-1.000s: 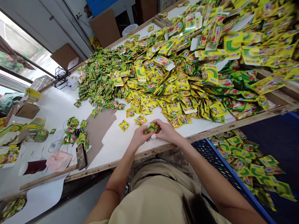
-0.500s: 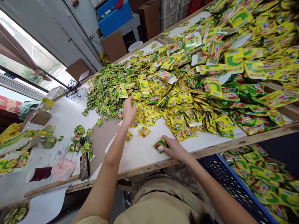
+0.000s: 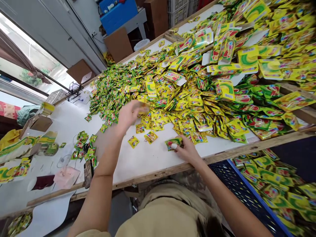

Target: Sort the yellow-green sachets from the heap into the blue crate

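- Moved leftward is the left hand, one blurred yellow packet grasped.
- One green packet is pinched by the right hand, over the tabletop.
- Between, two loose packets are seen.

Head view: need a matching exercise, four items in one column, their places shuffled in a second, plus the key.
Items
1. small green packet with red print
2. dark-cased phone
3. blue plastic crate
4. black wire rack

Places
a. beside the pink plastic bag
b. far side of the white table with wooden edging, toward the window
c. in the right hand
d. next to the table, lower than its top, with packets in it

Pairs: 1-c, 2-a, 3-d, 4-b
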